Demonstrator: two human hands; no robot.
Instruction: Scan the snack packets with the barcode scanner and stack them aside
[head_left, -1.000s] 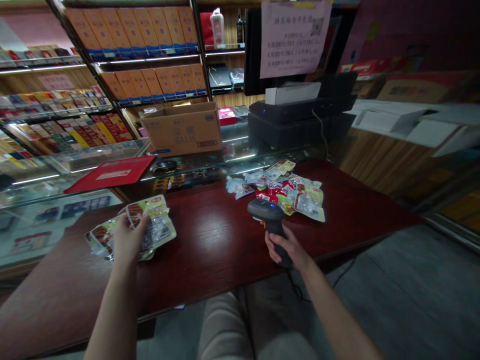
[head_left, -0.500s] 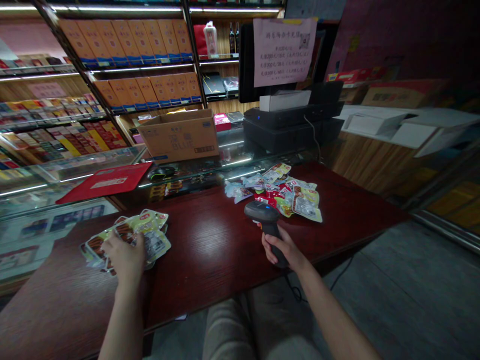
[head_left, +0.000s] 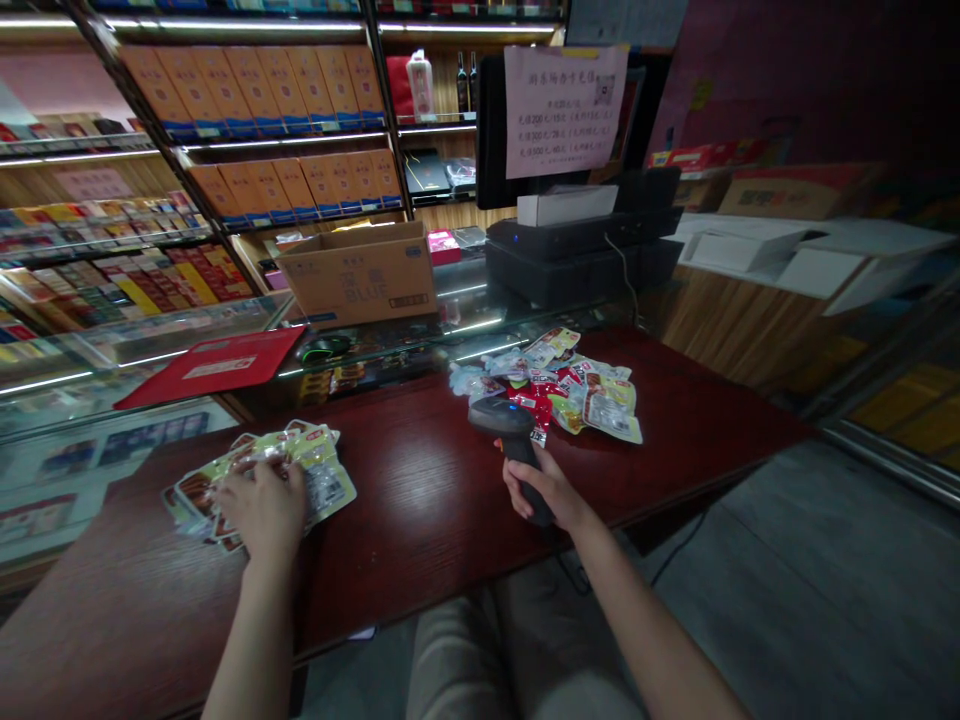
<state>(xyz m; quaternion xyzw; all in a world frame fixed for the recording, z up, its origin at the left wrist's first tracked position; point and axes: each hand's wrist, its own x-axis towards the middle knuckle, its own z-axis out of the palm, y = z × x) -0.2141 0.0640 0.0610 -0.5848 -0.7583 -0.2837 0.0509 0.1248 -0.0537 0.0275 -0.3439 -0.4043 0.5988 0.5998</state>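
My right hand [head_left: 538,485] is wrapped around the handle of a black barcode scanner [head_left: 500,418], whose head points left and shows a small blue light. At the left of the dark red desk, my left hand [head_left: 264,500] has its fingers curled over the top one of several flat snack packets [head_left: 330,480]. That packet is pale green and clear, with brown food pictured on it; the fingertips are partly hidden from view. Beyond the scanner lies a second heap of snack packets [head_left: 611,408], in red, light blue and pale green.
A cardboard box [head_left: 356,275], a red folder [head_left: 217,365] and a computer mouse [head_left: 324,347] rest on the glass counter behind the desk [head_left: 420,540]. A monitor with a paper notice [head_left: 566,110] stands at the back. The scanner's cable [head_left: 574,575] hangs off the front edge.
My left hand has moved slightly right, and the top packet under it has shifted right too. The scanner in my right hand has moved a little to the left.
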